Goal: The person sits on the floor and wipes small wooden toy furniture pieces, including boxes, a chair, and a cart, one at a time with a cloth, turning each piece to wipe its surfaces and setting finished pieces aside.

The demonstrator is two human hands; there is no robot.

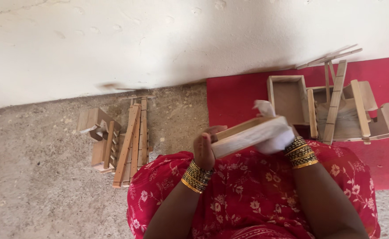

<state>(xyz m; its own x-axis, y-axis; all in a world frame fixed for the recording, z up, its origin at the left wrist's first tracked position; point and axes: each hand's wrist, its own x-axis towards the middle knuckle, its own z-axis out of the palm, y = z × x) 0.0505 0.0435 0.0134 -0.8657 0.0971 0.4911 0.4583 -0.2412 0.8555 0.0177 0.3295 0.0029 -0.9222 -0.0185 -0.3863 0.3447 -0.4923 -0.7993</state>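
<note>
Wooden strip held over the lap, tilted up to the right; left hand grips its near end, fingers curled round it. White cloth wraps the strip & covers the right hand, its fingers hidden, can't tell. Open wooden box sits on red mat behind; loose wood pieces on concrete floor, left.
</note>
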